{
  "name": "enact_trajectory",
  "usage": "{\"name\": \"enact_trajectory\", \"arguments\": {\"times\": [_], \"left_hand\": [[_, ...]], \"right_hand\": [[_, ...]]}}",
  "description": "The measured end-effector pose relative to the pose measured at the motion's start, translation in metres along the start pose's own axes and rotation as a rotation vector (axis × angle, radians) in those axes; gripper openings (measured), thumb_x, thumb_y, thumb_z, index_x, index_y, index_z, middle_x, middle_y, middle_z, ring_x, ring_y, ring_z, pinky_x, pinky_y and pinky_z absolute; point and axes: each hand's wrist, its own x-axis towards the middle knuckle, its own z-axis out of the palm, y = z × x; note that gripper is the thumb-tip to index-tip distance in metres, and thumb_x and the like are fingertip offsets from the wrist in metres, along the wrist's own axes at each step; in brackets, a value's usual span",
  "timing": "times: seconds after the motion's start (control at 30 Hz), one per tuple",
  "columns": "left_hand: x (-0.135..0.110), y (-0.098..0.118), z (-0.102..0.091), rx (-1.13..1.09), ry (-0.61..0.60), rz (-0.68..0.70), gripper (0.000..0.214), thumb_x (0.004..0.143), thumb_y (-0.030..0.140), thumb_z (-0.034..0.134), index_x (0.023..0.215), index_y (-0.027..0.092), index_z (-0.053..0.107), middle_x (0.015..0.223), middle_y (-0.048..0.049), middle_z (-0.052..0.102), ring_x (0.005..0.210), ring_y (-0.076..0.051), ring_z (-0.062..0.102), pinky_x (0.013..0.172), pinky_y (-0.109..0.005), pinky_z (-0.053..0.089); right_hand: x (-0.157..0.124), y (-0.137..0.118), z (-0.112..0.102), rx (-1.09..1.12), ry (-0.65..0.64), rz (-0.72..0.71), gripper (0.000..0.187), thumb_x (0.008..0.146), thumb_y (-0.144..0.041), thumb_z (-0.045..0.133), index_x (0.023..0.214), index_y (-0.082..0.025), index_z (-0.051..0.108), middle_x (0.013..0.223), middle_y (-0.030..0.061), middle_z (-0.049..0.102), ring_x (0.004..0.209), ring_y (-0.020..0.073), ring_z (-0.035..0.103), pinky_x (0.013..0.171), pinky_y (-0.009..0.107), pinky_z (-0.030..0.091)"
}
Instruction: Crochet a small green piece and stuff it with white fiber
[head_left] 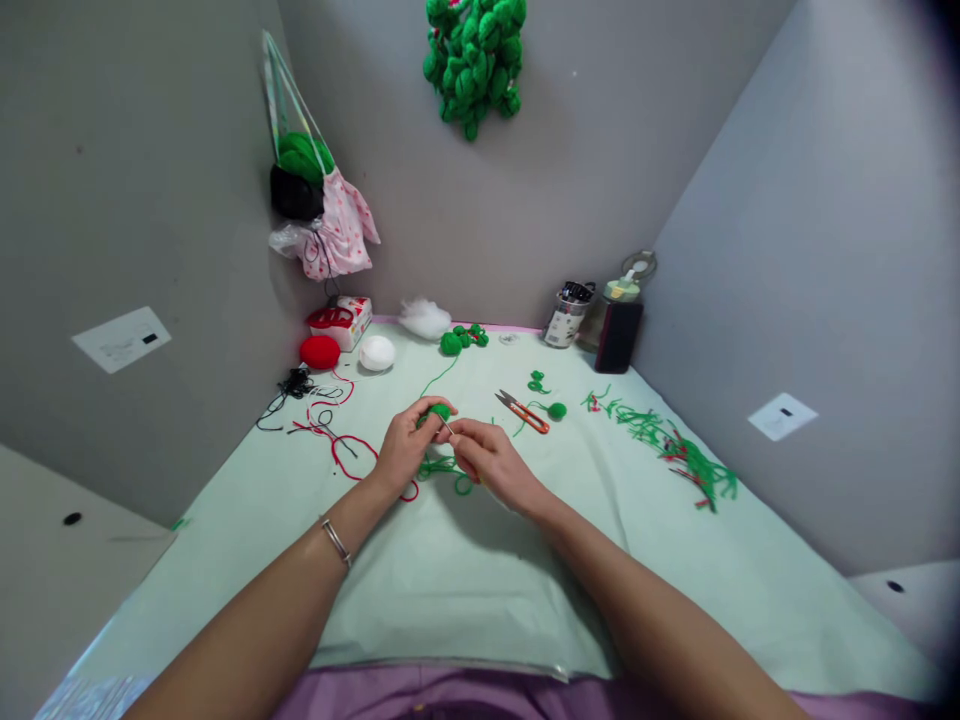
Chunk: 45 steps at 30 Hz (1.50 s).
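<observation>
My left hand [405, 450] is closed round a small green crocheted piece [437, 411], held just above the pale green table cover [465, 570]. My right hand [491, 462] pinches a thin metal crochet hook [446, 426] whose tip meets the green piece. Loose green yarn [442, 468] lies under and between both hands. A strand of green yarn runs from the piece toward a green yarn ball [451, 343] at the back. A silver bracelet [337, 541] is on my left wrist.
Orange-handled snips [523, 411] lie right of my hands. Green yarn scraps [686, 458] spread at right. Red yarn ball [320, 351], white ball [376, 352], stuffing [424, 318], a can [564, 317] and dark box [618, 336] line the back. Grey walls enclose three sides.
</observation>
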Motion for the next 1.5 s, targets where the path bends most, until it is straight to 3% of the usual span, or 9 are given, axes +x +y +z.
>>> {"name": "enact_trajectory", "arguments": {"times": [0.2,0.33,0.4,0.6,0.77,1.0,1.17,1.3,1.5], "left_hand": [[0.002,-0.006,0.002,-0.138,0.022,0.001,0.029,0.102,0.037,0.067,0.121,0.016,0.067,0.108,-0.0063,0.073,0.083,-0.019,0.072,0.078,-0.039,0.063],[0.007,-0.015,-0.005,-0.147,0.079,-0.003,0.03,0.102,0.037,0.067,0.124,0.016,0.066,0.111,-0.007,0.073,0.086,-0.019,0.072,0.077,-0.038,0.063],[0.008,-0.018,-0.008,-0.134,0.087,0.0,0.03,0.101,0.036,0.068,0.124,0.016,0.067,0.115,-0.0079,0.072,0.091,-0.021,0.072,0.08,-0.04,0.063],[0.004,-0.018,0.0,-0.1,0.03,0.005,0.03,0.1,0.034,0.07,0.124,0.016,0.068,0.119,-0.0087,0.072,0.097,-0.022,0.072,0.084,-0.042,0.063],[-0.002,-0.018,0.01,-0.106,-0.027,0.003,0.029,0.099,0.032,0.071,0.123,0.016,0.068,0.12,-0.0088,0.071,0.099,-0.023,0.072,0.084,-0.043,0.063],[-0.004,-0.008,0.009,-0.174,-0.083,-0.022,0.029,0.097,0.027,0.073,0.123,0.016,0.069,0.126,-0.0098,0.071,0.112,-0.027,0.071,0.095,-0.049,0.061],[-0.002,-0.008,0.007,-0.223,-0.123,-0.081,0.03,0.099,0.031,0.071,0.124,0.015,0.068,0.111,-0.0073,0.075,0.093,-0.022,0.074,0.088,-0.045,0.063],[0.001,-0.011,0.007,-0.211,-0.128,-0.102,0.028,0.101,0.034,0.069,0.123,0.016,0.069,0.11,-0.0068,0.075,0.089,-0.02,0.074,0.082,-0.041,0.064],[0.004,-0.01,-0.001,-0.125,-0.04,-0.083,0.029,0.101,0.036,0.068,0.122,0.016,0.068,0.11,-0.007,0.073,0.088,-0.02,0.072,0.078,-0.039,0.063]], "right_hand": [[0.008,-0.002,-0.019,0.15,-0.235,0.131,0.035,0.09,-0.048,0.059,0.099,-0.016,0.068,0.051,-0.0137,0.022,0.044,0.0081,0.012,0.043,0.023,0.017],[-0.001,-0.01,-0.012,0.118,-0.373,0.189,0.035,0.083,-0.045,0.068,0.094,-0.012,0.074,0.046,-0.012,0.031,0.04,0.0077,0.02,0.042,0.024,0.023],[-0.003,-0.011,-0.006,0.087,-0.289,0.152,0.034,0.084,-0.047,0.066,0.094,-0.014,0.071,0.047,-0.0114,0.034,0.042,0.0084,0.023,0.044,0.024,0.026],[0.009,0.001,-0.007,-0.116,0.193,-0.03,0.034,0.082,-0.053,0.071,0.081,-0.021,0.059,0.056,-0.0094,0.039,0.055,0.011,0.031,0.053,0.025,0.023],[0.019,0.018,-0.011,-0.283,0.32,-0.06,0.03,0.077,-0.045,0.072,0.069,-0.022,0.055,0.058,-0.007,0.043,0.059,0.0129,0.034,0.057,0.028,0.023],[0.02,0.021,-0.014,-0.35,0.36,-0.072,0.023,0.08,-0.039,0.067,0.07,-0.023,0.054,0.06,-0.0057,0.048,0.06,0.0144,0.04,0.059,0.028,0.028],[0.021,0.018,-0.017,-0.31,0.351,-0.069,0.021,0.078,-0.037,0.069,0.07,-0.023,0.056,0.06,-0.006,0.047,0.06,0.014,0.04,0.058,0.027,0.028],[0.017,0.008,-0.018,-0.221,0.281,-0.055,0.022,0.079,-0.04,0.069,0.074,-0.022,0.057,0.06,-0.0069,0.045,0.058,0.0127,0.039,0.055,0.026,0.028],[0.006,-0.007,-0.016,-0.036,0.062,0.018,0.031,0.093,-0.047,0.053,0.083,-0.02,0.063,0.052,-0.0087,0.038,0.049,0.0104,0.028,0.048,0.024,0.024]]}}
